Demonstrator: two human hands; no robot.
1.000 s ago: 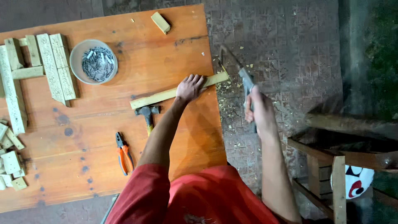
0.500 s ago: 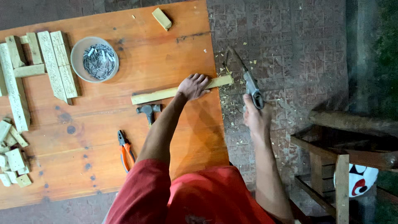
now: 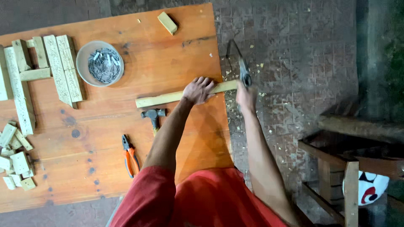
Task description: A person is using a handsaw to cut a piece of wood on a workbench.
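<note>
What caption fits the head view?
Left hand pins a wooden strip while right hand saws its overhanging end.

- A grey bowl of nails (image 3: 100,63) stood on the orange wooden table (image 3: 168,46).
- A hammer (image 3: 154,114) lay near the table's middle.
- Orange-handled pliers (image 3: 130,154) lay below it.
- Long wood strips (image 3: 59,67) lay beside the bowl.
- Small wood offcuts (image 3: 14,159) were piled at the left edge.
- A single wood block (image 3: 167,22) lay near the far edge.
</note>
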